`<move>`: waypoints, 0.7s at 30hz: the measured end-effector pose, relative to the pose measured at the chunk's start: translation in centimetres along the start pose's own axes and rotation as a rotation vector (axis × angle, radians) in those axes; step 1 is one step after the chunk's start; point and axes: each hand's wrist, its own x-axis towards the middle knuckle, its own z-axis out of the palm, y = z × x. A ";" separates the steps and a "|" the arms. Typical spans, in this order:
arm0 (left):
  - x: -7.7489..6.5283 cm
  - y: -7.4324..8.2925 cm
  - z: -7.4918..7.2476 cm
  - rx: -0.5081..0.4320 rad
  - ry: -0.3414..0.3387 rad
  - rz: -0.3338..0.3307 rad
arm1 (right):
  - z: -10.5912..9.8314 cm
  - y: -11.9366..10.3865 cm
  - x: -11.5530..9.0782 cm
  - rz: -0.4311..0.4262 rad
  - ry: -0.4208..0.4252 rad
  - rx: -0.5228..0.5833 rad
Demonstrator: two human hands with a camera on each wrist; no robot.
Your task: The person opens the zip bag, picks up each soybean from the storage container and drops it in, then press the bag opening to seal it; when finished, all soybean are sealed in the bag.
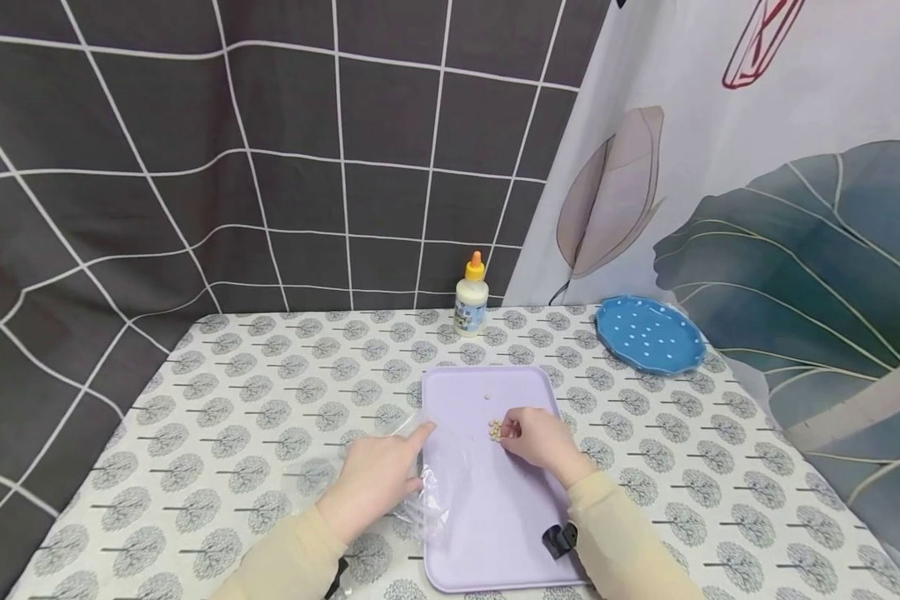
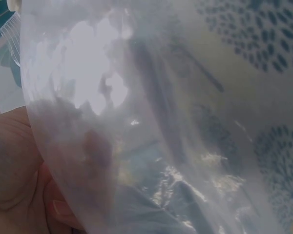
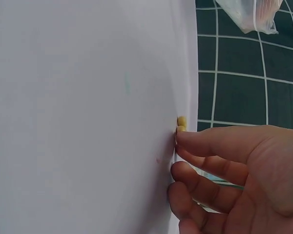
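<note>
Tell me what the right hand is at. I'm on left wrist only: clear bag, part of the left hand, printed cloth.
Observer: The right hand has its fingertips at a cluster of small beige pieces on a lilac tray. Can't tell if one is pinched.
Operator: Any strays?
Observer: One single piece lies apart from the cluster, toward the tray's far edge.
Operator: Anything past the tray?
Observer: Yes, a small bottle with a yellow and orange top stands upright beyond the far edge.
</note>
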 end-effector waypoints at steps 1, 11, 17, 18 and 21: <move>0.0 0.0 0.0 0.001 0.002 0.001 | 0.0 0.0 0.0 0.001 0.003 0.004; -0.2 -0.1 0.0 0.000 0.002 -0.003 | -0.8 -0.8 -0.6 -0.001 0.002 0.144; -0.2 -0.1 0.0 0.000 0.017 0.007 | -1.0 -1.5 -1.5 -0.244 0.020 0.296; -0.2 -0.1 -0.1 0.002 0.017 0.008 | -1.0 -1.7 -1.6 -0.280 0.018 0.318; -0.2 -0.1 -0.1 0.010 0.018 0.011 | -1.3 -2.3 -1.8 -0.349 0.002 0.360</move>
